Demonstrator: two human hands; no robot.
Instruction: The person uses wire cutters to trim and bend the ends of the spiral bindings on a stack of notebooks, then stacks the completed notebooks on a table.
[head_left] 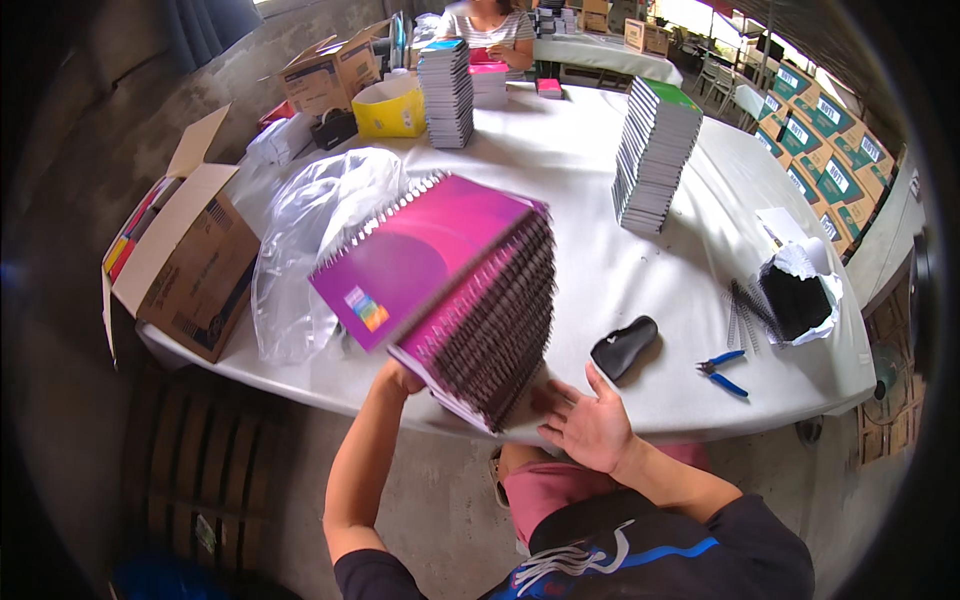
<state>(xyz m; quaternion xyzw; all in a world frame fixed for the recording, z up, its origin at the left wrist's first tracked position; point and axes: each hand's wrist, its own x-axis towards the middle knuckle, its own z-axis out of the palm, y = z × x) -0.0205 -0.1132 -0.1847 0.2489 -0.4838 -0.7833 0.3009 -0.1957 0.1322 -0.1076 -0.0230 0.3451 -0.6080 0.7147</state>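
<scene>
We see the tilted stack of magenta spiral notebooks (pixel 470 300) at the near edge of the surface (pixel 600 180), leaning away, left hand (pixel 398 380) gripping under its near-left corner, right hand (pixel 590 425) open-fingered just right of it.

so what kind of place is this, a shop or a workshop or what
Most likely a small notebook binding or packing workshop. Tall stacks of spiral notebooks stand on a white table, loose binding coils lie beside blue pliers, and cardboard cartons are piled along the wall.
</scene>
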